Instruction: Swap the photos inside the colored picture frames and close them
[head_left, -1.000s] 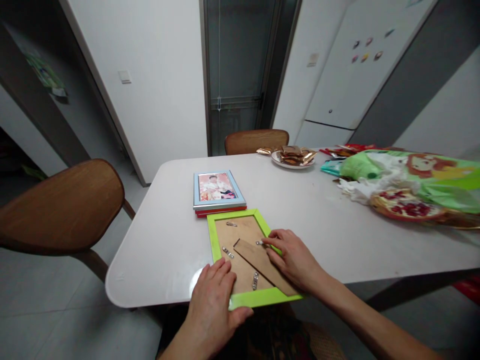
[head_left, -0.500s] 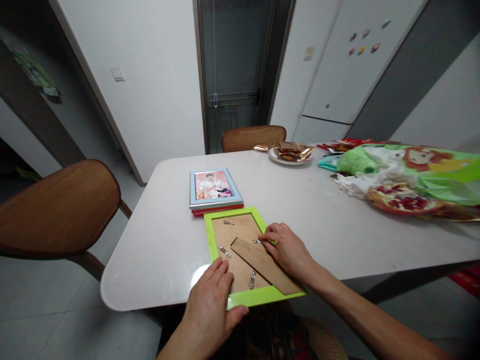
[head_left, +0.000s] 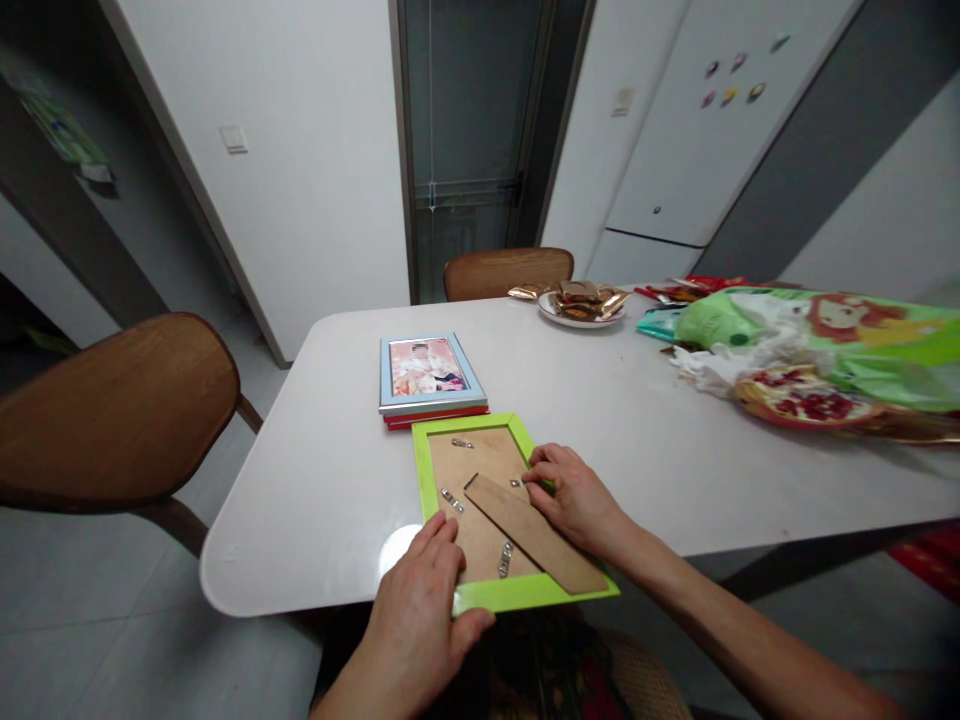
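Note:
Face down at the table's near edge lies a lime-green picture frame (head_left: 423,468) with a brown backing board (head_left: 491,450). A tapered brown stand (head_left: 536,535) slants across the back toward the near right corner. My left hand (head_left: 421,600) grips the near left corner, fingers over the left rim and thumb along the near edge. On the right rim, my right hand (head_left: 576,502) is closed, its fingertips at a small metal clip (head_left: 515,483), which they partly hide. Other metal clips show at the far side (head_left: 462,443), the left (head_left: 451,499) and the near side (head_left: 506,560).
Beyond the green frame, a light-blue picture frame (head_left: 386,375) lies on red ones (head_left: 431,418). Farther back stands a plate (head_left: 559,318) of gold-wrapped packets. An opened pomegranate (head_left: 810,400) and a green bag (head_left: 900,345) lie at right. Wooden chairs flank the table (head_left: 300,540).
The green frame appears shifted very slightly right, along with my right hand. Both hands keep their places on it, and the camera view has tilted a little.

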